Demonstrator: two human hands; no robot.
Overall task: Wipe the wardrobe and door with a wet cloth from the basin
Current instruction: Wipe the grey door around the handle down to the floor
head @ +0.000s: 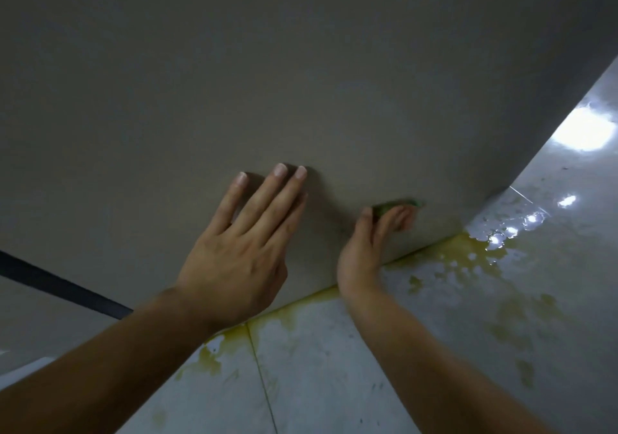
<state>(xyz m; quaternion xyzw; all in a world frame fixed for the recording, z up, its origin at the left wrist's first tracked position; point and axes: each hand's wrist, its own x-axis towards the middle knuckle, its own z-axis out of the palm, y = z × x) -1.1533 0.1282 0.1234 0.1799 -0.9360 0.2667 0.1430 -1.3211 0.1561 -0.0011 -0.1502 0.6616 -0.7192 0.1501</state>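
Here the left hand point(234, 259) braces flat, fingers straight, on the grey panel point(301, 82) (wardrobe or door, hard to say) while the right hand point(364, 253) pinches the green cloth point(398, 204) low against it, and dipping into that yellowish puddle point(468, 249) below would likely smear grime upward.

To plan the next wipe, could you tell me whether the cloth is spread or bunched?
Bunched: only a narrow green strip of the cloth shows above the right hand gripping it.
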